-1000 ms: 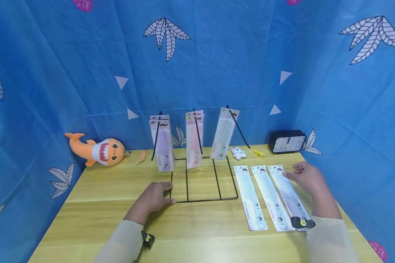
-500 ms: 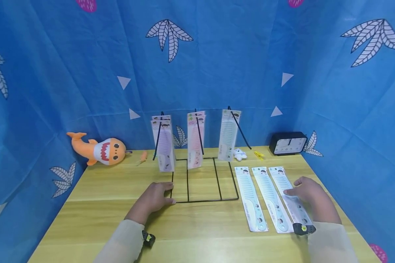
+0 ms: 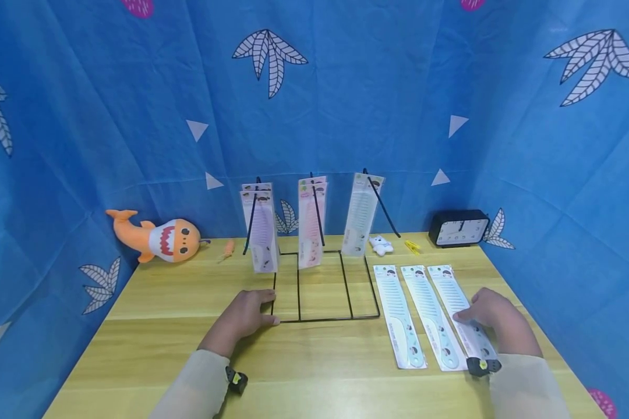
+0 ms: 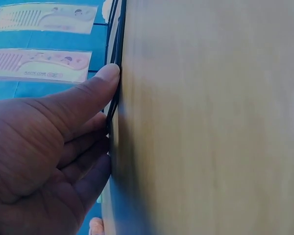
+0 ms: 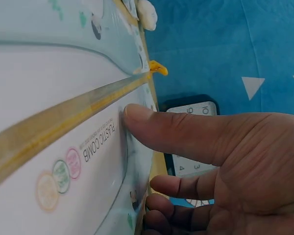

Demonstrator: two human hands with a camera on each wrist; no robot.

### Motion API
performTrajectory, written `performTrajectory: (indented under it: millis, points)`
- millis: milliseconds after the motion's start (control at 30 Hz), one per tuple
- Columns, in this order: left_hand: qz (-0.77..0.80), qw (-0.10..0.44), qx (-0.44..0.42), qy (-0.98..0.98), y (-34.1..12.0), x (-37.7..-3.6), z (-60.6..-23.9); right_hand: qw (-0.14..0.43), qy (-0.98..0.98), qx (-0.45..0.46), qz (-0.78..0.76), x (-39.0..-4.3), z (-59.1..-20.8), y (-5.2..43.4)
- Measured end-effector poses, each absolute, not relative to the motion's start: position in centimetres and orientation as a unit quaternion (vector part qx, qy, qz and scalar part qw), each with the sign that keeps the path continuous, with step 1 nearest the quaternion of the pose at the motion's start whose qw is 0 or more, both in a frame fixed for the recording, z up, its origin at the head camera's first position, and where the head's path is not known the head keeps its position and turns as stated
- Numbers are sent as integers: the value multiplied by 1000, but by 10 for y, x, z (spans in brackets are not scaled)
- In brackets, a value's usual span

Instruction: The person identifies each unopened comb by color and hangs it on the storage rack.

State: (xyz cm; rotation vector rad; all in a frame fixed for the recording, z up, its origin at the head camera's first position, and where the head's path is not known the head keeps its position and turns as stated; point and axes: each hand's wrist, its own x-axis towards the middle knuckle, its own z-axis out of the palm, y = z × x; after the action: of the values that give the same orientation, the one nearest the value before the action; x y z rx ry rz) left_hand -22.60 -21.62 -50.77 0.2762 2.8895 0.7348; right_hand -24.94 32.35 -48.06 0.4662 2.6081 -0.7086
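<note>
My left hand [image 3: 248, 314] rests on the front left corner of a black wire rack [image 3: 325, 318]. Its thumb [image 4: 83, 105] and curled fingers press against the wire [image 4: 118, 49]. Packaged combs hang from the rack's three arms: purple [image 3: 262, 233], pink [image 3: 310, 227] and white [image 3: 360, 216]. Three more comb packs lie side by side on the table at the right. My right hand [image 3: 484, 317] is on the rightmost pack [image 3: 453, 294]. Its thumb [image 5: 176, 132] presses on top of the pack [image 5: 63, 147], and its fingers curl at the pack's outer edge.
An orange shark plush [image 3: 159, 238] lies at the back left. A small white bear toy [image 3: 381, 244], a yellow clip [image 3: 412, 246] and a black clock [image 3: 458, 228] stand at the back right. Blue cloth walls close in the wooden table [image 3: 188, 302] on three sides.
My right hand has slid from the top end of the rightmost comb pack toward me and settled on its lower half. The left hand has stayed on the rack corner.
</note>
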Motion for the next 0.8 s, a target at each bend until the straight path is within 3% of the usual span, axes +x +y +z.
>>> performTrajectory:
  millis: [800]
  points:
    - [253, 87, 78, 960, -217, -225, -508, 216, 934, 165, -230, -250, -485, 321]
